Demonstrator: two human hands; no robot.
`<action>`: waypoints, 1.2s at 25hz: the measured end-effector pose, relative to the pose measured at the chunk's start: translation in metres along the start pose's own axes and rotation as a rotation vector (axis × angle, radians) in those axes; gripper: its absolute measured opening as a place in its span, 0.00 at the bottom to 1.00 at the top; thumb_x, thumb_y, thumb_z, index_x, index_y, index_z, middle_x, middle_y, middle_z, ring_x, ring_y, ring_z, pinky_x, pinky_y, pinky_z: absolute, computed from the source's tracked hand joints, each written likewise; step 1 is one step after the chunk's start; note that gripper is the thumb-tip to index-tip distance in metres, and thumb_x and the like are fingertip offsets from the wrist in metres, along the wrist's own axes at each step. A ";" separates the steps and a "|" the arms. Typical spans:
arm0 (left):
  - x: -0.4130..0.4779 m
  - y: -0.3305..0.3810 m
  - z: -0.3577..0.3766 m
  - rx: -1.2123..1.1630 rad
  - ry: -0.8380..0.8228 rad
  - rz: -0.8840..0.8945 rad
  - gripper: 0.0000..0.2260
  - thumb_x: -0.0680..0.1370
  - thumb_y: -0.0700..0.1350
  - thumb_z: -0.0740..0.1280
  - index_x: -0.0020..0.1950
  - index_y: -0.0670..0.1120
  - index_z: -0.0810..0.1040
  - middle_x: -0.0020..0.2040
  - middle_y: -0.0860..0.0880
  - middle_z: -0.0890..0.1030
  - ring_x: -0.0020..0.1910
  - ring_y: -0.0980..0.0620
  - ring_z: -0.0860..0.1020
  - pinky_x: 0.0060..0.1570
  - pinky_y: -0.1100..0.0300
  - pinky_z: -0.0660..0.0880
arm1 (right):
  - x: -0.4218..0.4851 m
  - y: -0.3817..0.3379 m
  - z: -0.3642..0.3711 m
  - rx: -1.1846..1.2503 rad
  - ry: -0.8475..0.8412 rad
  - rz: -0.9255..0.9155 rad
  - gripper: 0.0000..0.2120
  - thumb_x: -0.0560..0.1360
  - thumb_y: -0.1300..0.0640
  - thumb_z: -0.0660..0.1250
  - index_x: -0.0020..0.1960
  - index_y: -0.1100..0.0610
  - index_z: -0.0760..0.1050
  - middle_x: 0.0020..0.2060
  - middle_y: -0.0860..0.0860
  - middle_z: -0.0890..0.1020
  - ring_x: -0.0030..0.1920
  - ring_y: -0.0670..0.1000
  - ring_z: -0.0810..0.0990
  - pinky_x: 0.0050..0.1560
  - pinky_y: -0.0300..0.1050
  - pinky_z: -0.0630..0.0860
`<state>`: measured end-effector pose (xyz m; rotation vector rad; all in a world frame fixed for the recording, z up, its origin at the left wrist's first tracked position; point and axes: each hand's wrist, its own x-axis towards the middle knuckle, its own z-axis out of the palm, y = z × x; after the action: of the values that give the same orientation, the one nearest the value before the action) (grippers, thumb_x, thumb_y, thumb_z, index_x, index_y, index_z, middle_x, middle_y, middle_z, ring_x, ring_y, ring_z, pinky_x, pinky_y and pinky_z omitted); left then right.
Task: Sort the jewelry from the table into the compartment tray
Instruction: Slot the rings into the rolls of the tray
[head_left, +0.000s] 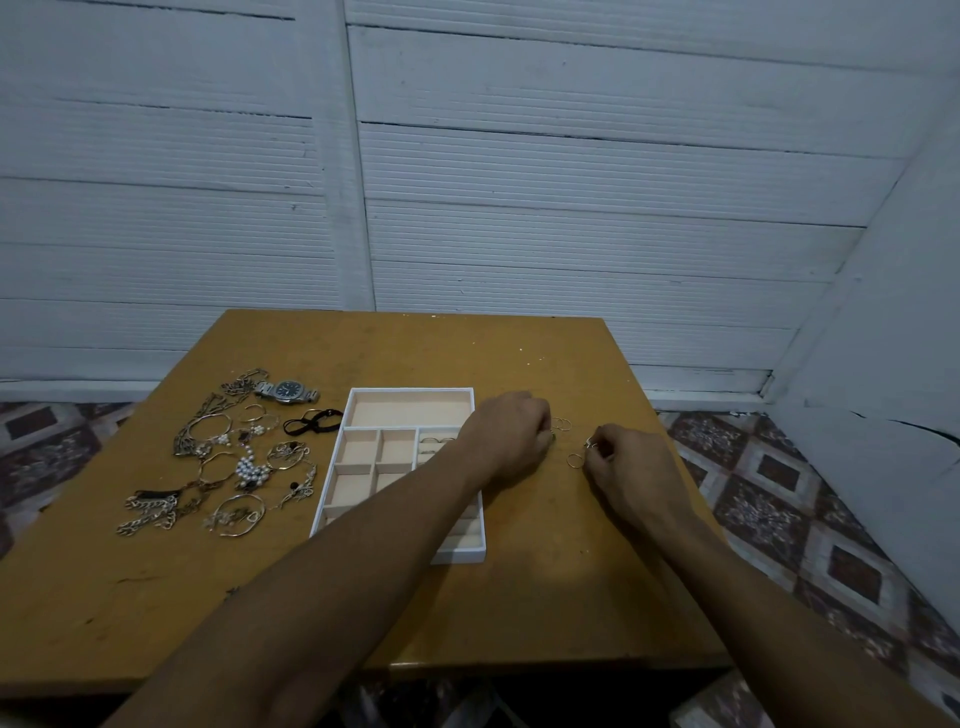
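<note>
The thin rings (562, 425) I am after lie flat on the tabletop (415, 343) to the right of the compartment tray (410, 391), in a small overlapping cluster just beyond the knuckles of the left hand (511, 441); one more loose ring (573, 461) lies apart from them, nearer me, between the two hands and just beside the fingers of the right hand (631, 467); being round hoops, they have no long axis to line up with, so what matters is side and nearness; the cluster sits at the left fingertips, the loose ring is closer to the right; the left fingers are curled under with the tips hidden behind the hand, so I cannot tell whether they pinch a ring or only touch one; the right thumb and forefinger are pressed together on what looks like a small silver ring (589, 442), held just above the tabletop; the left forearm crosses over the tray's right side, so any carry from the cluster runs back to the left; I judge the target is the ring compartment (436, 440), which already holds a few bands; further out, left of the tray, wait the watch (287, 391) and a spread of chains and bangles (228, 467), well apart from both hands.
</note>
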<state>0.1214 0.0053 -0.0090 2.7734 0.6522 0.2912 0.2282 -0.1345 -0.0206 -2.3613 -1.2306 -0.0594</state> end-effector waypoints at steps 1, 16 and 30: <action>0.000 0.000 -0.001 -0.033 -0.023 -0.013 0.10 0.79 0.48 0.61 0.54 0.45 0.78 0.52 0.45 0.80 0.50 0.46 0.76 0.51 0.51 0.76 | 0.000 0.000 0.000 -0.001 0.000 0.001 0.09 0.78 0.54 0.63 0.49 0.56 0.79 0.36 0.50 0.80 0.32 0.45 0.75 0.29 0.39 0.66; -0.007 0.004 -0.022 -0.015 -0.117 -0.065 0.08 0.76 0.42 0.68 0.55 0.49 0.81 0.53 0.48 0.80 0.50 0.49 0.78 0.50 0.54 0.79 | -0.003 -0.002 -0.001 -0.005 -0.023 0.000 0.09 0.78 0.53 0.64 0.52 0.56 0.80 0.42 0.51 0.82 0.38 0.47 0.77 0.39 0.43 0.77; -0.009 0.018 -0.010 -0.013 -0.164 -0.033 0.10 0.75 0.44 0.71 0.56 0.45 0.81 0.55 0.46 0.81 0.52 0.48 0.79 0.53 0.54 0.78 | -0.007 0.006 -0.009 0.104 -0.017 0.056 0.08 0.77 0.54 0.65 0.52 0.55 0.81 0.46 0.51 0.84 0.39 0.47 0.79 0.41 0.45 0.79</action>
<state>0.1183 -0.0119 0.0044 2.7343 0.6518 0.0600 0.2300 -0.1464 -0.0168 -2.3089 -1.1467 0.0419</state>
